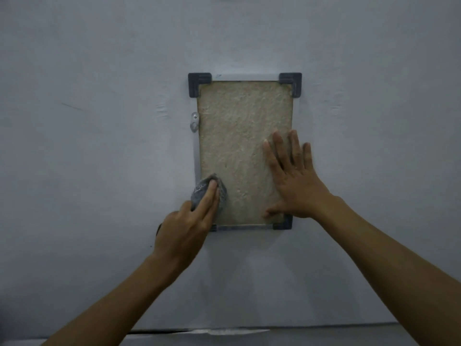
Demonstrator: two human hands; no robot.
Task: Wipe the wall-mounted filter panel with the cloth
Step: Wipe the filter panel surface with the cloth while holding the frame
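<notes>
I see the filter panel fixed upright on the pale wall, a tall rectangle of rough beige matting in a thin light frame. Dark corner brackets cap its two top corners, and another shows at the bottom right corner; the bottom left corner is mostly hidden behind my left hand. A small metal clip with a screw sits on the wall against the panel's left edge, in its upper half.

My left hand grips the cloth, a small bunched grey rag, with two fingers stretched up over it, pressing it onto the matting at the panel's lower left, just inside the left edge. The other fingers of that hand are curled under, and I cannot tell how the thumb lies.

My right hand is released and holds nothing: it lies flat with the fingers spread and straight, the palm pressed to the lower right part of the panel, the fingertips pointing up along the right edge and the thumb reaching toward the bottom edge near the lower right bracket. The little finger lies over the frame's right edge.

Below the panel the wall runs down to a dark horizontal seam.
</notes>
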